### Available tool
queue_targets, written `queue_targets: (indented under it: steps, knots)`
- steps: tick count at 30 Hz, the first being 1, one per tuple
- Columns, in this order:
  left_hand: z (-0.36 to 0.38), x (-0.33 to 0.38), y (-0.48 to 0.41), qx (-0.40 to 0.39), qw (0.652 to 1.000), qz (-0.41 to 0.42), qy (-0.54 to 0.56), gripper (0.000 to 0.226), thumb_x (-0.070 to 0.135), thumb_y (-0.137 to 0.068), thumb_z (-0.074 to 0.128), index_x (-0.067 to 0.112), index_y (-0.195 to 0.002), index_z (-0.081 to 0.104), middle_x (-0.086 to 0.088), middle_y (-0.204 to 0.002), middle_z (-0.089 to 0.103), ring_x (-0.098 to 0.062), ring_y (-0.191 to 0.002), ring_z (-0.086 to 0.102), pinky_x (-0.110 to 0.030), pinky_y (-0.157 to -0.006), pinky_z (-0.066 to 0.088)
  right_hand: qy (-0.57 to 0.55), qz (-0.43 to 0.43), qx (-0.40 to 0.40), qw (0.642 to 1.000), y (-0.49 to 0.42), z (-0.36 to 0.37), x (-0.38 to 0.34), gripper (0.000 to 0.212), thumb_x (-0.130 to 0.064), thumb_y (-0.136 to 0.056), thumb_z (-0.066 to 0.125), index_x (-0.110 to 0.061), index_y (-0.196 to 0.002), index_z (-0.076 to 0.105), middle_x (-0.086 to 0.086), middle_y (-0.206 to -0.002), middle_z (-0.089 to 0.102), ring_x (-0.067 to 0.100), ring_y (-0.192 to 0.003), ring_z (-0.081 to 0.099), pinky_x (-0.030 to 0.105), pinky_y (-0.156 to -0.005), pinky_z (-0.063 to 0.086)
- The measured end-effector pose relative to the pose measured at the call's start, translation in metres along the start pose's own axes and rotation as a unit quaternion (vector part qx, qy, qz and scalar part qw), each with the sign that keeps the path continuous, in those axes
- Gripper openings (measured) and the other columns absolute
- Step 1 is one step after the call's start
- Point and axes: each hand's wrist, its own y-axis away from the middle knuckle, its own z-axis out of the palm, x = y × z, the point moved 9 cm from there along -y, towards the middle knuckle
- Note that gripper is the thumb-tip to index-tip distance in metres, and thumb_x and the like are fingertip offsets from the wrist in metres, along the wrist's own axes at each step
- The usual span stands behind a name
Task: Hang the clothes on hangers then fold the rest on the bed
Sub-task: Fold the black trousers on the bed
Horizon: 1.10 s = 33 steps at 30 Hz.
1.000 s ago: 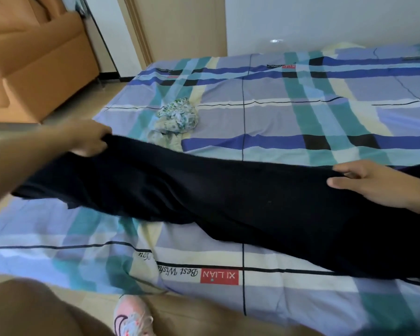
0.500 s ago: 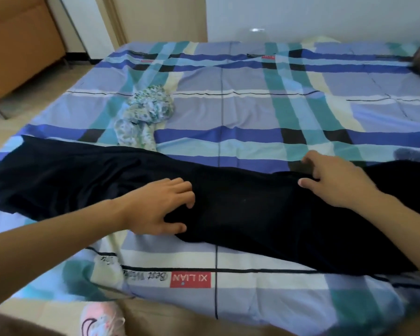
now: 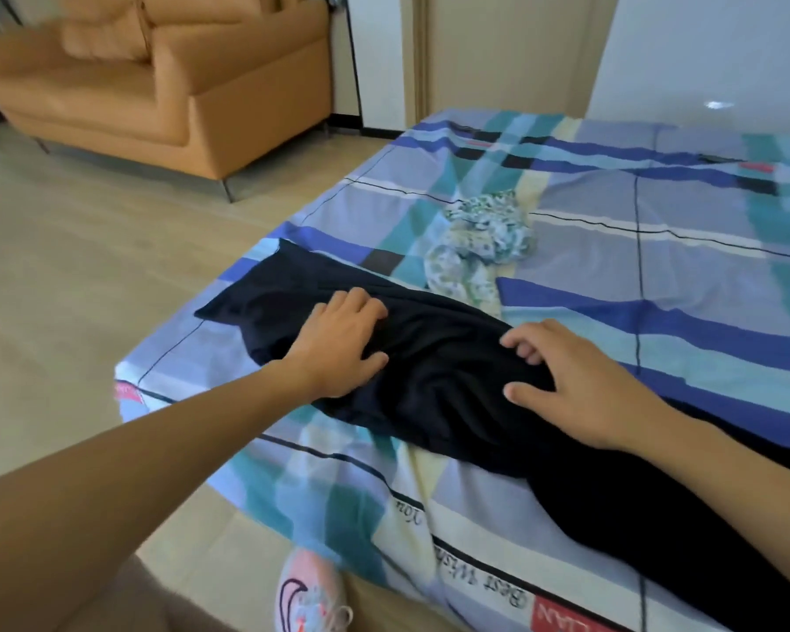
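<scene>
Kid: Clothes are lying on the bed. What is the dark one?

Pal: A black garment is stretching long across the near side of the bed. It is running from the corner by the floor off to the right edge of the view.

Kid: What is the left hand doing?

Pal: It is lying on top of the black garment, near its left end. Its fingers are bending down into the cloth and the thumb is squeezing toward them. So it is grabbing a bunch of it.

Kid: And the right hand?

Pal: It is grabbing the same garment, near the left hand. Its fingers are curling too, and the cloth is wrinkling up between the two hands.

Kid: Is anything else sitting on the bed?

Pal: A little flowery cloth is sitting in a crumpled heap behind the black garment, touching its far edge.

Kid: What is standing past the bed?

Pal: An orange sofa is standing on the pale floor, well apart from the bed. A pink and white shoe is peeking out at the bottom, by the bed's near edge.
</scene>
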Motion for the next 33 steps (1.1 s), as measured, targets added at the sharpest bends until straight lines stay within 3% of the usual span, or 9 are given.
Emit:
queue_targets:
  steps: [4, 8, 13, 18, 21, 23, 28, 31, 33]
  knots:
    - [0.005, -0.101, 0.007, 0.009, 0.979, -0.202, 0.006, 0.067, 0.058, -0.089, 0.055, 0.019, -0.142, 0.042, -0.009, -0.143, 0.042, -0.034, -0.134, 0.037, -0.05, -0.108, 0.032, -0.001, 0.008, -0.02, 1.0, -0.062, 0.024, -0.014, 0.049, -0.037, -0.091, 0.071, -0.026, -0.134, 0.05, -0.006, -0.126, 0.05, 0.011, -0.118, 0.053, 0.038, -0.102, 0.047]
    - [0.027, -0.186, 0.021, -0.034, 0.914, -0.361, 0.183, 0.084, 0.07, -0.078, 0.06, 0.013, -0.138, 0.045, -0.014, -0.139, 0.052, -0.038, -0.127, 0.05, -0.05, -0.103, 0.043, 0.03, 0.046, -0.057, 0.997, -0.101, 0.047, -0.005, 0.054, -0.041, -0.093, 0.067, -0.026, -0.14, 0.046, -0.002, -0.141, 0.046, 0.019, -0.128, 0.048, 0.039, -0.106, 0.043]
    - [0.043, -0.186, 0.023, -0.088, 0.87, -0.331, 0.354, 0.042, 0.038, -0.08, 0.082, 0.001, -0.096, 0.071, -0.002, -0.074, 0.063, -0.019, -0.063, 0.057, -0.025, -0.053, 0.042, 0.061, 0.065, -0.044, 0.995, -0.131, 0.06, -0.009, 0.063, -0.044, -0.091, 0.069, -0.023, -0.144, 0.042, 0.002, -0.142, 0.051, 0.023, -0.129, 0.051, 0.04, -0.104, 0.043]
    - [0.002, -0.17, 0.014, -0.016, 0.826, -0.271, 0.494, 0.013, 0.02, -0.085, 0.076, 0.019, -0.098, 0.078, -0.001, -0.095, 0.078, -0.02, -0.092, 0.074, -0.03, -0.08, 0.059, -0.043, 0.118, -0.067, 0.99, -0.142, 0.066, -0.017, 0.046, -0.038, -0.088, 0.076, -0.018, -0.128, 0.063, 0.001, -0.127, 0.066, 0.021, -0.114, 0.063, 0.029, -0.084, 0.043]
    - [-0.03, -0.178, 0.017, 0.038, 0.775, -0.262, 0.573, 0.024, 0.023, -0.077, 0.075, 0.019, -0.101, 0.078, -0.009, -0.097, 0.078, -0.03, -0.093, 0.074, -0.041, -0.079, 0.061, -0.181, 0.109, -0.106, 0.972, -0.133, 0.061, -0.037, 0.009, -0.024, -0.091, 0.074, -0.019, -0.098, 0.076, -0.004, -0.091, 0.078, 0.013, -0.083, 0.074, 0.018, -0.067, 0.05]
    - [-0.046, -0.184, 0.019, 0.041, 0.755, -0.248, 0.605, 0.04, 0.029, -0.071, 0.073, 0.017, -0.109, 0.075, -0.015, -0.108, 0.075, -0.036, -0.1, 0.072, -0.058, -0.089, 0.057, -0.291, 0.105, -0.127, 0.943, -0.125, 0.053, -0.049, 0.005, -0.015, -0.091, 0.072, -0.014, -0.094, 0.076, 0.002, -0.091, 0.079, 0.016, -0.081, 0.075, 0.019, -0.068, 0.054]
    - [-0.073, -0.184, 0.007, -0.063, 0.817, -0.189, 0.541, 0.028, 0.022, -0.087, 0.073, 0.006, -0.109, 0.071, -0.013, -0.104, 0.076, -0.025, -0.089, 0.072, -0.031, -0.074, 0.058, -0.473, 0.116, -0.148, 0.861, -0.123, 0.034, -0.053, 0.033, -0.009, -0.081, 0.068, 0.001, -0.112, 0.068, 0.023, -0.112, 0.072, 0.03, -0.092, 0.073, 0.035, -0.081, 0.062]
    - [-0.091, -0.188, -0.005, -0.139, 0.864, -0.159, 0.458, 0.013, 0.021, -0.09, 0.072, 0.009, -0.093, 0.065, -0.002, -0.083, 0.071, -0.018, -0.073, 0.067, -0.024, -0.057, 0.052, -0.482, 0.119, -0.155, 0.854, -0.129, 0.026, -0.048, 0.046, -0.009, -0.082, 0.067, 0.004, -0.126, 0.062, 0.026, -0.121, 0.068, 0.037, -0.105, 0.068, 0.041, -0.09, 0.059]
    - [-0.096, -0.195, -0.011, -0.215, 0.866, -0.161, 0.421, 0.02, 0.019, -0.087, 0.074, 0.009, -0.101, 0.064, -0.003, -0.092, 0.074, -0.021, -0.081, 0.072, -0.028, -0.062, 0.056, -0.471, 0.12, -0.158, 0.86, -0.137, 0.024, -0.044, 0.042, -0.006, -0.087, 0.064, 0.001, -0.128, 0.062, 0.025, -0.123, 0.068, 0.04, -0.112, 0.065, 0.042, -0.094, 0.057]
